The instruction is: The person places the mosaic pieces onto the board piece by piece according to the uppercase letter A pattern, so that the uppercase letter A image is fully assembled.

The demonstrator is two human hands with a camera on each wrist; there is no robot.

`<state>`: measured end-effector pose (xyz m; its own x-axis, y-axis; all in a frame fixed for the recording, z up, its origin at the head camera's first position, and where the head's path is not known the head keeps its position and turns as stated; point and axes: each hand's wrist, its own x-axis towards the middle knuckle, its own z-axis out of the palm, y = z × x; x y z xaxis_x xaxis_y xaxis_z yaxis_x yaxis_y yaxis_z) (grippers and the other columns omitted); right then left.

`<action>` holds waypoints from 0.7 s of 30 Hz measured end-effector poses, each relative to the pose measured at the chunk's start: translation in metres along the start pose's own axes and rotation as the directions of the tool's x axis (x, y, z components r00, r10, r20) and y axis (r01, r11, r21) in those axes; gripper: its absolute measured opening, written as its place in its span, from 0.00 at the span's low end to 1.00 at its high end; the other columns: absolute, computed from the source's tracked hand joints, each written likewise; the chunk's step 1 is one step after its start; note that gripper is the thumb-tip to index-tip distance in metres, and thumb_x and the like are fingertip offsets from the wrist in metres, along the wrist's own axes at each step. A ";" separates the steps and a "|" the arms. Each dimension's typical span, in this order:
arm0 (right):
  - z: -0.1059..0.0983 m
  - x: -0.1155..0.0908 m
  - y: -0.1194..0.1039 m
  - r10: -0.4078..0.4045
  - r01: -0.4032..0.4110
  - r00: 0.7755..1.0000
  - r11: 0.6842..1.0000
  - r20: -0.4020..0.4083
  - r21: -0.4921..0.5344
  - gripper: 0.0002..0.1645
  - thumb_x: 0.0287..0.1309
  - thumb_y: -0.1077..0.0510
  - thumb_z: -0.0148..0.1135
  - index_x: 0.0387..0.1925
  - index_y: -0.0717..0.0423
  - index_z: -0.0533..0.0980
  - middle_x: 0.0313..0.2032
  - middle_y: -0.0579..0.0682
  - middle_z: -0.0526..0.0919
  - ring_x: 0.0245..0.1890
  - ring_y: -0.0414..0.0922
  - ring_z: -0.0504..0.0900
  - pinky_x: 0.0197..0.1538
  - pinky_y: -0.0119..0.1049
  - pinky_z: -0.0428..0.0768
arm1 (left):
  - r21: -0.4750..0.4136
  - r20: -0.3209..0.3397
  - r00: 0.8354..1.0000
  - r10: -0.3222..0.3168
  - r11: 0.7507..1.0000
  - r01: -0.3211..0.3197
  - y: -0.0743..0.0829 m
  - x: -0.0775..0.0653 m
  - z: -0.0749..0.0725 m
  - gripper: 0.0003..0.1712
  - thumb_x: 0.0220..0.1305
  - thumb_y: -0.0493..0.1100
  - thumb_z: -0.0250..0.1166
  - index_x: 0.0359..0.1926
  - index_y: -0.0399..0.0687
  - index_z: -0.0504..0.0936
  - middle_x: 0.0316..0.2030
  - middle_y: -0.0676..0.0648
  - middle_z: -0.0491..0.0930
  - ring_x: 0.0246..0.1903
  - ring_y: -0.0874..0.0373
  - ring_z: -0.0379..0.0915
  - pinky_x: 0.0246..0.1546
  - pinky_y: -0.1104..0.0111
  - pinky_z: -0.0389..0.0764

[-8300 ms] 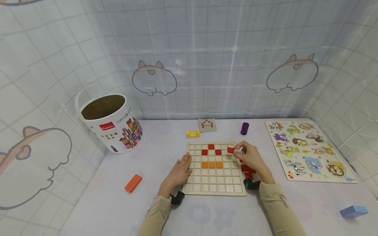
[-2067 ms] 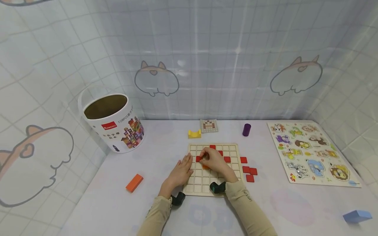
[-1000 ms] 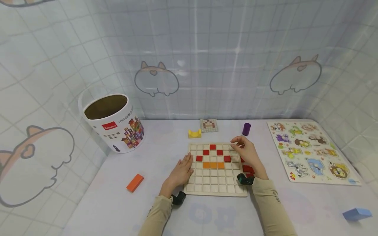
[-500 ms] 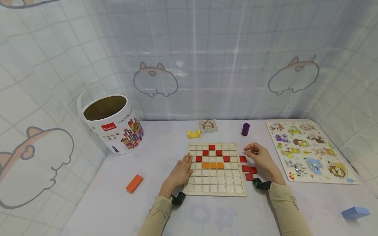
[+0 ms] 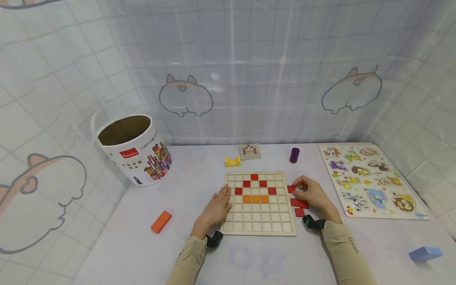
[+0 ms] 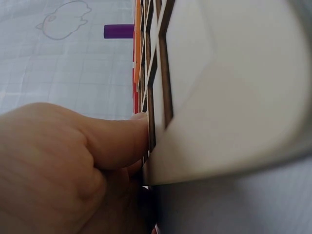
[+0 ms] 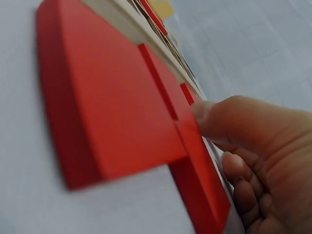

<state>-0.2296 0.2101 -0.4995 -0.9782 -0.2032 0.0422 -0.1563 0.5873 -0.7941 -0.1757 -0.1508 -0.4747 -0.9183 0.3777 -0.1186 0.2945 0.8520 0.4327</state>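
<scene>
A wooden grid board (image 5: 256,227) lies in the middle of the table, with several red tiles (image 5: 238,191) in a peaked pattern above a row of three orange tiles (image 5: 255,198). My left hand (image 5: 216,206) rests on its left edge, fingers straight; the left wrist view has the thumb (image 6: 122,144) against the board. Just off the right edge, my right hand (image 5: 314,196) pinches a red tile (image 5: 291,189) between thumb and fingertips. More loose red tiles (image 5: 299,203) lie below it, large in the right wrist view, where the pinched tile is mostly hidden.
Behind the board are a pattern card (image 5: 250,151), a yellow block (image 5: 232,161) and a purple cylinder (image 5: 294,155). An animal puzzle (image 5: 374,182) lies right, beyond a blue block (image 5: 425,253). An orange block (image 5: 161,221) and a white bucket (image 5: 137,158) stand left.
Since 8.3 s ago, red tiles have come to sit at both lower ends of the peak. My right hand has since moved right, off the board, to a loose red tile. The left hand stays put.
</scene>
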 end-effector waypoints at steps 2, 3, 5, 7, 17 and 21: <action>0.001 0.000 -0.001 0.012 -0.012 1.000 1.000 -0.020 -0.007 0.13 0.56 0.60 0.68 0.42 0.55 0.76 0.39 0.52 0.79 0.41 0.47 0.75 0.45 0.35 0.73 | 0.000 0.000 1.000 0.005 1.000 -0.005 0.000 -0.001 -0.001 0.34 0.75 0.41 0.48 0.74 0.30 0.49 0.76 0.35 0.44 0.76 0.40 0.41 0.74 0.45 0.46; 0.002 0.000 -0.001 0.013 -0.014 1.000 1.000 -0.028 -0.011 0.13 0.55 0.60 0.68 0.42 0.55 0.76 0.37 0.52 0.79 0.40 0.46 0.74 0.43 0.33 0.73 | 0.001 0.001 1.000 0.005 1.000 -0.005 0.000 -0.001 -0.001 0.34 0.75 0.41 0.47 0.74 0.30 0.49 0.76 0.35 0.44 0.76 0.40 0.41 0.74 0.45 0.46; 0.002 0.000 -0.003 0.018 -0.019 0.999 1.000 -0.043 -0.017 0.12 0.55 0.60 0.68 0.41 0.56 0.76 0.36 0.52 0.78 0.38 0.46 0.74 0.40 0.31 0.72 | 0.002 0.003 1.000 0.004 1.000 -0.004 0.000 0.000 -0.001 0.34 0.75 0.42 0.47 0.74 0.31 0.49 0.76 0.36 0.44 0.76 0.41 0.41 0.74 0.45 0.46; 0.002 0.000 -0.004 0.025 -0.026 0.998 0.999 -0.057 -0.019 0.13 0.54 0.60 0.69 0.41 0.57 0.76 0.34 0.51 0.78 0.36 0.46 0.72 0.38 0.29 0.71 | 0.002 0.006 1.000 -0.001 1.000 0.001 -0.001 0.000 -0.001 0.34 0.75 0.42 0.47 0.74 0.31 0.48 0.76 0.36 0.43 0.76 0.41 0.40 0.74 0.45 0.45; 0.003 -0.001 -0.008 0.064 -0.059 0.995 0.996 -0.077 0.064 0.14 0.53 0.60 0.69 0.41 0.60 0.76 0.28 0.50 0.70 0.31 0.44 0.67 0.30 0.29 0.65 | -0.001 0.003 1.000 -0.007 1.000 0.007 0.001 0.001 -0.001 0.34 0.74 0.42 0.48 0.74 0.32 0.48 0.76 0.37 0.44 0.76 0.41 0.40 0.74 0.45 0.45; 0.006 -0.001 -0.010 0.057 -0.051 0.996 0.995 -0.063 0.089 0.15 0.53 0.58 0.70 0.41 0.59 0.77 0.27 0.49 0.69 0.29 0.42 0.67 0.29 0.30 0.64 | -0.010 -0.001 1.000 -0.006 1.000 0.006 -0.001 0.001 0.000 0.34 0.75 0.42 0.47 0.74 0.32 0.48 0.76 0.37 0.43 0.76 0.42 0.39 0.74 0.46 0.44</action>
<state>-0.2263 0.2001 -0.4954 -0.9923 -0.1192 0.0351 -0.0930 0.5249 -0.8461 -0.1768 -0.1508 -0.4751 -0.9202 0.3724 -0.1202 0.2867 0.8506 0.4408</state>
